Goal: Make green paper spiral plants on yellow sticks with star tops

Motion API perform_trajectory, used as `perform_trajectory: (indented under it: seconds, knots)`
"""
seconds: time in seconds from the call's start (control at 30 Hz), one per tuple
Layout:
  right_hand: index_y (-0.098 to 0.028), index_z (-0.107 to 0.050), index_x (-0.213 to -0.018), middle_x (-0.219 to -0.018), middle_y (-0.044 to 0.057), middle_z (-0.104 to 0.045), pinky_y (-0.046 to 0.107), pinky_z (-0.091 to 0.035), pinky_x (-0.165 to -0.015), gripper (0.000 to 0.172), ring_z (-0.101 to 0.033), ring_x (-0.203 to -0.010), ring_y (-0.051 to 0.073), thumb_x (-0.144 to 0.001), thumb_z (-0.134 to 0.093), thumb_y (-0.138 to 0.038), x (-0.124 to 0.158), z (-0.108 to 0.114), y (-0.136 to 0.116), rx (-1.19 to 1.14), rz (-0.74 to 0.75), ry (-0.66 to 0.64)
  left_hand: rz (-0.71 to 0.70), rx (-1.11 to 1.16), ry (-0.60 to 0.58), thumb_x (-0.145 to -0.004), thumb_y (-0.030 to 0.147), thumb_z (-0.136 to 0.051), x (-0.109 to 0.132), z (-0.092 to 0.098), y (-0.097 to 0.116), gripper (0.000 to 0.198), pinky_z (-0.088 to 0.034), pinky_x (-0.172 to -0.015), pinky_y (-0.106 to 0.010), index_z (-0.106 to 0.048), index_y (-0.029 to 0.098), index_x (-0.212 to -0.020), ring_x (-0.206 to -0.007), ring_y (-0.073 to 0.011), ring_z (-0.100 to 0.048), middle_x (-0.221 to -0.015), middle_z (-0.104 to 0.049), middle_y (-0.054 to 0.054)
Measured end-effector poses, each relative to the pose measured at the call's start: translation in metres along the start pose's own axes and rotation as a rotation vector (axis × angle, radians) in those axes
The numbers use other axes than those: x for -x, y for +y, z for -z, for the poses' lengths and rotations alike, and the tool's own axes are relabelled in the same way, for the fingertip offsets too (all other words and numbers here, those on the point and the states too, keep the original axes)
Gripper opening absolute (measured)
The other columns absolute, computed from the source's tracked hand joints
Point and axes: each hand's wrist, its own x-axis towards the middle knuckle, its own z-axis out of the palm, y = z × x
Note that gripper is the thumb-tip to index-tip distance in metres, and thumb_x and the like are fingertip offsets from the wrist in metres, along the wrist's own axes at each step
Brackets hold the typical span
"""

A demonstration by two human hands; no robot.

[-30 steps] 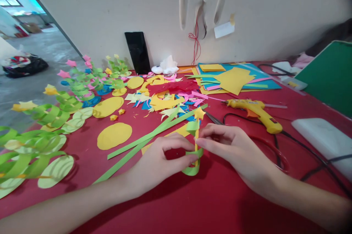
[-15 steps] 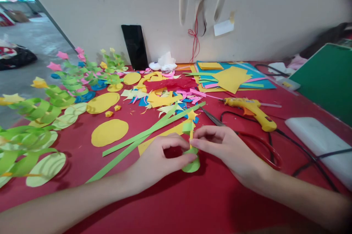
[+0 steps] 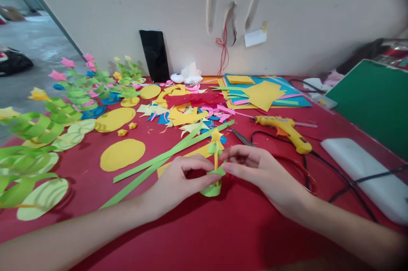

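Note:
A small paper piece stands upright on the red table, with a green curled strip (image 3: 211, 191) around a thin yellow stem topped by a yellow star (image 3: 216, 135). My left hand (image 3: 188, 175) pinches the green strip low on its left side. On the right, my right hand (image 3: 245, 162) has thumb and forefinger closed at the strip's edge. Behind the hands lie long green strips (image 3: 153, 162) and a yellow sheet (image 3: 197, 152). The scissors (image 3: 240, 136), with red handles, lie partly under my right hand.
A yellow glue gun (image 3: 285, 128) with a black cord and a white power block (image 3: 360, 173) are at the right. Finished green spirals (image 3: 38, 124) and yellow discs (image 3: 123, 154) fill the left. Paper scraps (image 3: 188, 114) and a phone (image 3: 155, 55) are behind.
The view has shifted slightly to the right. My right hand has come down from the yellow stem to the green strip, and the small star piece has turned a little.

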Motion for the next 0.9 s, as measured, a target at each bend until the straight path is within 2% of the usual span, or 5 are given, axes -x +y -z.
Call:
perform_trajectory:
  seconds: [0.17, 0.23, 0.33, 0.47, 0.9]
  knots:
    - [-0.020, -0.051, -0.093, -0.075, 0.001, -0.055, 0.024, -0.046, -0.061, 0.028, -0.054, -0.067, 0.013, -0.076, -0.055, -0.042, 0.010, 0.042, 0.010, 0.493, 0.170, 0.142, -0.013, -0.014, 0.040, -0.076, 0.028, -0.061, -0.001, -0.001, -0.002, 0.016, -0.037, -0.060, -0.018, -0.062, 0.016, -0.064, -0.064, -0.0089, -0.048, -0.067, -0.054, 0.003]
    - [-0.022, -0.052, -0.097, -0.080, 0.003, -0.058, 0.029, -0.047, -0.064, 0.030, -0.056, -0.069, 0.016, -0.077, -0.048, -0.045, 0.010, 0.075, 0.018, 0.982, 0.226, 0.344, -0.014, -0.024, 0.030, -0.076, 0.029, -0.061, -0.001, -0.001, -0.003, 0.018, -0.037, -0.059, -0.018, -0.061, 0.016, -0.063, -0.063, -0.0088, -0.046, -0.066, -0.053, 0.003]
    - [-0.014, -0.052, -0.099, -0.102, 0.017, -0.053, 0.050, -0.038, -0.083, 0.036, -0.050, -0.097, 0.035, -0.074, -0.048, -0.039, 0.004, 0.125, 0.033, 1.172, 0.180, 0.560, 0.001, -0.026, 0.031, -0.075, 0.032, -0.061, -0.001, 0.000, -0.004, 0.020, -0.037, -0.059, -0.019, -0.060, 0.016, -0.063, -0.065, -0.0097, -0.047, -0.068, -0.053, 0.002]
    - [-0.014, -0.057, -0.078, -0.085, 0.017, -0.057, 0.046, -0.043, -0.073, 0.025, -0.055, -0.083, 0.035, -0.070, -0.056, -0.037, -0.007, 0.162, 0.047, 1.238, 0.025, 0.575, 0.005, -0.038, 0.038, -0.075, 0.034, -0.060, -0.001, 0.000, -0.005, 0.022, -0.036, -0.059, -0.019, -0.059, 0.015, -0.064, -0.065, -0.0100, -0.046, -0.069, -0.052, 0.002]
    - [-0.013, -0.056, -0.098, -0.096, 0.004, -0.059, 0.037, -0.047, -0.076, 0.025, -0.057, -0.085, 0.016, -0.083, -0.053, -0.033, -0.026, 0.176, 0.038, 1.013, -0.279, 0.575, 0.064, -0.037, 0.049, -0.075, 0.037, -0.059, 0.000, -0.001, -0.001, 0.024, -0.036, -0.057, -0.020, -0.059, 0.016, -0.065, -0.063, -0.0101, -0.045, -0.068, -0.051, 0.002]
